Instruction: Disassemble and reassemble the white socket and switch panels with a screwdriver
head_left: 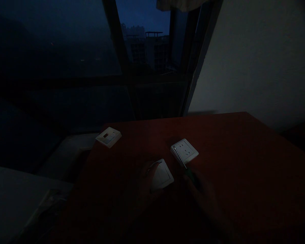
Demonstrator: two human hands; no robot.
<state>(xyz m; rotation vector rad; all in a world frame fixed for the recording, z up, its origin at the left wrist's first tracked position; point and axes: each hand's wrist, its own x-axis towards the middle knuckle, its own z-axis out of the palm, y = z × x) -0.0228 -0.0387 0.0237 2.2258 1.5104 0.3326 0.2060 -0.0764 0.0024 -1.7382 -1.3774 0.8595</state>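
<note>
Left hand reaching in low from near side, fingers curled round left edge of white switch plate — partly open, plate in grip. Right hand angled inward from right, closed round green handle of screwdriver; shaft slants up and left across edge of white socket, beyond switch plate. Wrists fade into shadow. Reddish-brown table beneath — white box near far left corner. Dim room: pale wall right, dark-framed window behind table, dusky buildings outside.
</note>
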